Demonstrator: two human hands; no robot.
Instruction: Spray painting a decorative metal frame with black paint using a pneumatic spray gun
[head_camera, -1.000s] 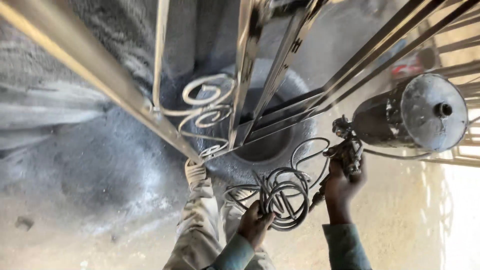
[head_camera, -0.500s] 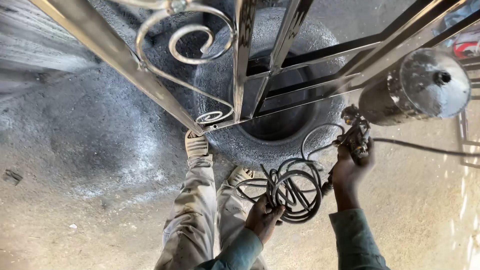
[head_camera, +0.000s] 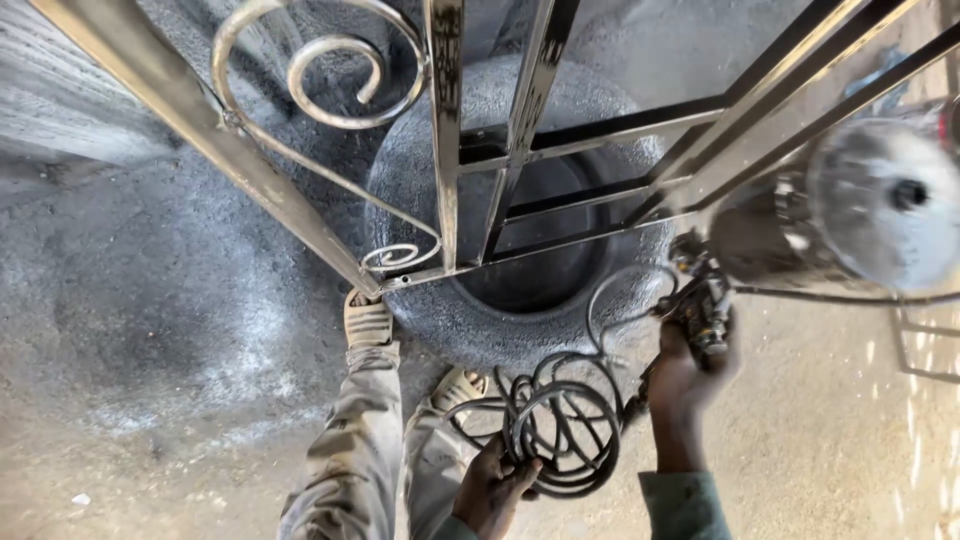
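Nearest: left hand, fingers closed on a coiled dark hose hanging beside the knees. Right hand, wrapped round a spray gun with a blurred metal cup. Beyond: sandalled feet, speckled tyre on the ground, scrolled metal gate frame resting across it.
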